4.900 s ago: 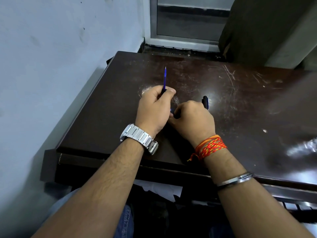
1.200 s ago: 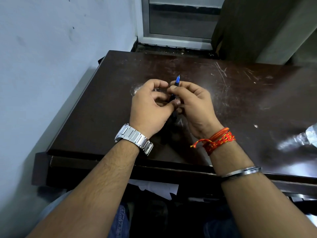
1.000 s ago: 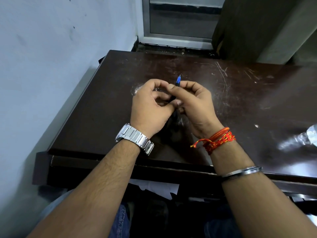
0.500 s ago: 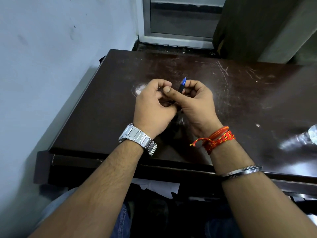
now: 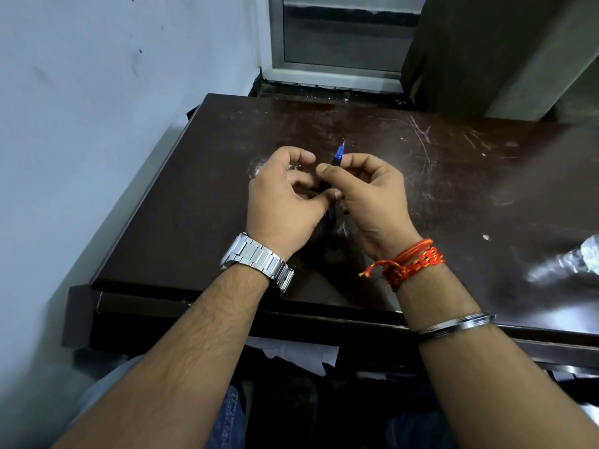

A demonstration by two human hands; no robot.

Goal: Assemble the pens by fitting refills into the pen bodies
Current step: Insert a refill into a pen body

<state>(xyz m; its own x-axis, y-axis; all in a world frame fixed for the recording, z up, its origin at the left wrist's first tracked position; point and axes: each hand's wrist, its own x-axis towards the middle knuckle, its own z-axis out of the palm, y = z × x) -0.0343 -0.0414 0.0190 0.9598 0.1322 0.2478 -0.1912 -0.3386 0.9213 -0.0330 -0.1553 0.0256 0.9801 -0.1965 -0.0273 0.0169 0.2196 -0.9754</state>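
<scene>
A dark pen body [image 5: 331,209] stands nearly upright between my two hands above the dark brown table [image 5: 201,202]. The blue refill tip [image 5: 339,152] sticks out of its top, tilted slightly right. My right hand [image 5: 372,199] pinches the upper part of the pen between thumb and forefinger. My left hand [image 5: 285,202] curls around the lower part; its thumb meets the pen near the middle. Most of the pen is hidden by the fingers.
A pale wall [image 5: 97,124] runs along the table's left edge. A window frame [image 5: 337,72] and a dark curtain [image 5: 470,59] lie behind the table. Something clear and shiny [image 5: 583,254] lies at the right edge. White paper [image 5: 291,351] shows under the table's front edge.
About five seconds ago the long blue refill stood high out of my left fist; now only its tip shows above the pen body. Over the last second both hands barely shifted.
</scene>
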